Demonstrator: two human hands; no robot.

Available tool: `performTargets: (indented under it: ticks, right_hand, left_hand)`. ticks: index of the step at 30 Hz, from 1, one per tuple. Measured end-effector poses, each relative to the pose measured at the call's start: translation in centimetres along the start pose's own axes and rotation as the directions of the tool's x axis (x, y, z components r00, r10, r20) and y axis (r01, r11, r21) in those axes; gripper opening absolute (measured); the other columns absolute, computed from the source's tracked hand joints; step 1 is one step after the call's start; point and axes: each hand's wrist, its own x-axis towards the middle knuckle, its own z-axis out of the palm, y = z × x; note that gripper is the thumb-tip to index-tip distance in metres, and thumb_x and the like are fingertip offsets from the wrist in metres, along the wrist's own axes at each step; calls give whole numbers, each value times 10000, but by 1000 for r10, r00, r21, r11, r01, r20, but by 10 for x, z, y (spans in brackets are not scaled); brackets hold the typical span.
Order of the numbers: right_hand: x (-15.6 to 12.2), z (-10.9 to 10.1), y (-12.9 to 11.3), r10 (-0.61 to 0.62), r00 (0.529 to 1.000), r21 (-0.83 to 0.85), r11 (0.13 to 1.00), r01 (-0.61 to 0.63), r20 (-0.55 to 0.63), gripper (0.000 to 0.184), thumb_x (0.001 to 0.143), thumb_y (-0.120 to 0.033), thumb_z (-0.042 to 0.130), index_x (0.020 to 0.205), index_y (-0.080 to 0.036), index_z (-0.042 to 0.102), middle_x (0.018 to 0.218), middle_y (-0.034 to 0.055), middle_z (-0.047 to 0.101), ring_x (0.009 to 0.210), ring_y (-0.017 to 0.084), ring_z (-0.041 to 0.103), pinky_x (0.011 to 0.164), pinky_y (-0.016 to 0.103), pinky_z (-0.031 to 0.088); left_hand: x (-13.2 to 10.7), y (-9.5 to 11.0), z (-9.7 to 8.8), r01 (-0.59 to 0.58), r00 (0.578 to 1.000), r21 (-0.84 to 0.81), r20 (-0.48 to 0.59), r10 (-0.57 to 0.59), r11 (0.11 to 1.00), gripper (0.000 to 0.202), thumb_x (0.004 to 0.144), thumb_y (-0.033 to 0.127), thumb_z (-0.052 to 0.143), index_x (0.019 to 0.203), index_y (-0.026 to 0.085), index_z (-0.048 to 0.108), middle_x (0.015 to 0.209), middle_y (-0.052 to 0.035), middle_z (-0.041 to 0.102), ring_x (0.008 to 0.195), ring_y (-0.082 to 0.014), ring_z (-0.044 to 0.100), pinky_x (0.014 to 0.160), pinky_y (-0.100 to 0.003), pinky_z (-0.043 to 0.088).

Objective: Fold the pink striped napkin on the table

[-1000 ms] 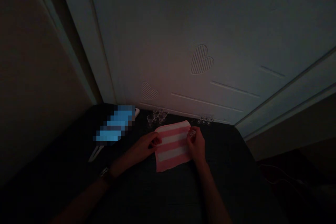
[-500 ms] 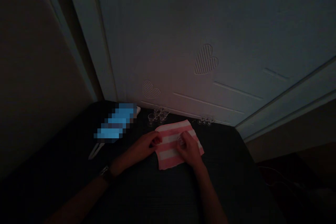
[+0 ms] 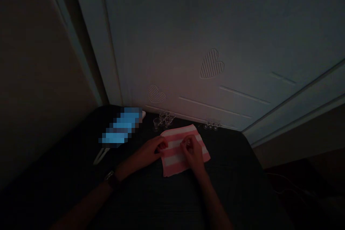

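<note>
A pink-and-white striped cloth lies spread on the dark table under both hands. Between the fingertips of my right hand is a small clear glass, held just over the cloth's middle and partly covered by the fingers. My left hand is curled at the cloth's left edge; the dim light hides whether it pinches anything. Beyond the cloth, several small clear stemmed glasses stand in a group to the left. Another cluster of little clear glasses is at the back right.
A lit device with a blurred screen and a pale loop sits on the table to the left. A pale panel with heart reliefs rises behind the table. A thin cable runs past the right edge.
The fingers of my right hand have shifted slightly around the small glass, which has turned or moved a little up and right. My left hand stays by the cloth's left edge.
</note>
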Motion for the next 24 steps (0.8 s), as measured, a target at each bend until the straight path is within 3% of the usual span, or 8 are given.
performTargets:
  ticks: [5,9,16,20,24]
  right_hand:
    - [-10,20,-17,-113,973,58,993,103,203,87,797,-246,530,861,-196,500,822,3,529,730,129,496,631,238,396]
    - [-11,22,-16,-149,960,40,989,143,237,91,802,-224,536,873,-200,485,824,-1,519,746,129,492,642,240,387]
    - [-8,27,-15,-167,950,-15,984,177,263,80,800,-190,502,869,-201,463,831,9,508,755,141,481,640,246,377]
    - [-1,4,1,-114,964,-110,983,144,241,77,783,-170,466,852,-196,444,783,-3,480,704,135,457,615,239,359]
    - [6,-34,26,-39,995,-249,967,61,92,62,770,-169,461,820,-195,433,793,-3,466,718,134,450,641,244,349]
  left_hand:
    - [0,0,2,29,1000,-31,2,-29,999,257,741,276,562,977,185,516,964,-37,571,782,-149,562,708,-288,468]
    - [0,-3,3,52,999,-78,6,-51,996,414,731,297,588,1113,203,459,1029,-50,563,805,-156,566,717,-308,479]
    - [-1,0,1,1,1000,-60,13,0,998,415,746,261,558,1142,206,447,1054,-54,545,868,-167,549,763,-317,467]
    - [-2,2,2,24,1000,-29,2,-24,999,377,747,199,523,1116,209,448,994,-39,537,843,-158,538,730,-300,470]
    - [-1,2,3,20,1000,5,-2,-20,1000,385,730,162,517,1105,213,449,985,-34,526,813,-151,531,715,-294,466]
